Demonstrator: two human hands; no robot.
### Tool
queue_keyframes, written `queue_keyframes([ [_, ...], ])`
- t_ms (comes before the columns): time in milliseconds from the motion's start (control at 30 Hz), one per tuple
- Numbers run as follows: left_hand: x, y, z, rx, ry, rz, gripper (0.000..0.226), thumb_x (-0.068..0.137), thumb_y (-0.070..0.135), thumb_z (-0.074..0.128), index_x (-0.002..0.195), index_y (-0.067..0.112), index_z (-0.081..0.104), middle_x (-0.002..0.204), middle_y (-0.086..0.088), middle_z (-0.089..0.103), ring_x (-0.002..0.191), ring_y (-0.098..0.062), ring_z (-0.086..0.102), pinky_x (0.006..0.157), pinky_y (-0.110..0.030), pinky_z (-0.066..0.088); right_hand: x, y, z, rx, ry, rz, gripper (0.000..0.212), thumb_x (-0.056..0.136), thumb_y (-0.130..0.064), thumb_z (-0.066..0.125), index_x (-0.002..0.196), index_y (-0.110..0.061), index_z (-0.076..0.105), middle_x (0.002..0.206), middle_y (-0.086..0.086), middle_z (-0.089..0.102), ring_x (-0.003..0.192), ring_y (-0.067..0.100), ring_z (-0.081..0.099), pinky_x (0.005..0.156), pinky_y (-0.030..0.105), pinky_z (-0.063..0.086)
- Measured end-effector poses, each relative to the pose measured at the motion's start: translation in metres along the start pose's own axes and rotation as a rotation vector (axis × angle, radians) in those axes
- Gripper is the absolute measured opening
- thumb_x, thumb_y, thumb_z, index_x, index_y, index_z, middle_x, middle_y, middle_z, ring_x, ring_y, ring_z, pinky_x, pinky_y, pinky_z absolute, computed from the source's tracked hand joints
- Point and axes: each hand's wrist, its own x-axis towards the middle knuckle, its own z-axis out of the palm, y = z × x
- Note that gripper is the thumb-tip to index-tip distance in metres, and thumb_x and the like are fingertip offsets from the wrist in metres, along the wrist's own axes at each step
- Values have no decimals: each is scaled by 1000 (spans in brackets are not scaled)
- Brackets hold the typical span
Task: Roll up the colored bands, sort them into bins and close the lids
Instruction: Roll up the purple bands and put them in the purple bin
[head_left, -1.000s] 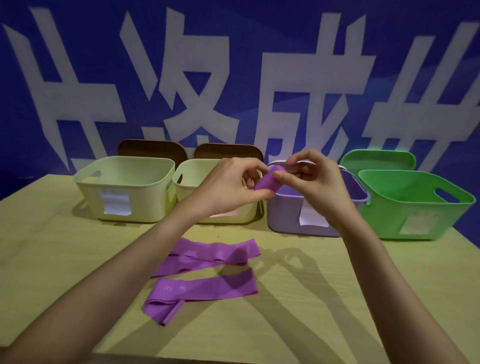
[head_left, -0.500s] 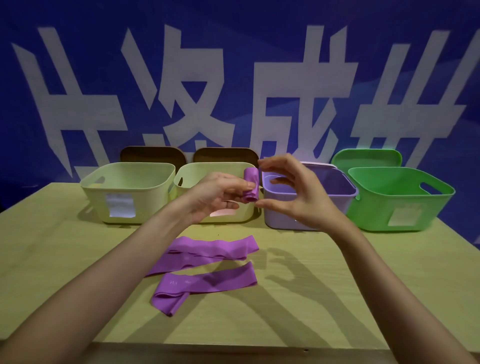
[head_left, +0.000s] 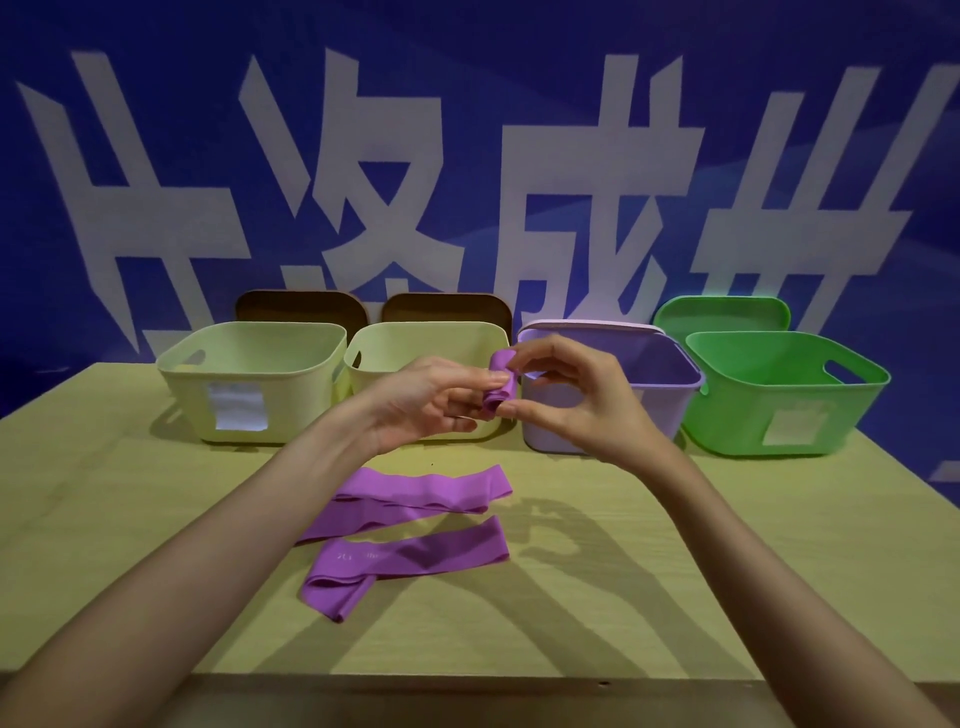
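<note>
**Purple roll held between both hands**

Both hands share the grip: the left hand (head_left: 426, 402) and right hand (head_left: 563, 400) pinch a rolled purple band (head_left: 501, 382) in the air, in front of the purple bin (head_left: 670, 379) (lid off). Below, two flat purple bands (head_left: 415, 493) (head_left: 410, 558) lie on the worktop (head_left: 675, 571).

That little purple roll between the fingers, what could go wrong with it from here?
The purple roll is held only by fingertips of the left hand and right hand, in the air in front of the bins. If the pinch loosens, it may spring open or drop. It also sits right between the second cream bin and the purple bin, so a careless release could land it in the wrong one.
</note>
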Motion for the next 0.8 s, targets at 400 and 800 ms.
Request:
queue_keyframes([
  [400,12,-9,4,46,-34,-14,29,79,31,67,96,8,70,86,-7,71,76,-13,66,75,-26,45,1,16,-9,-74,12,-36,35,68,-21,86,97,-13,69,100,3,71,91,14,69,83,34,57],
  [800,69,-21,-10,437,248,197,13,92,18,62,90,11,73,84,-4,74,73,-8,63,65,-22,48,35,52,-79,-223,-98,116,33,68,-34,81,95,-22,69,96,-4,72,86,8,68,83,24,56],
])
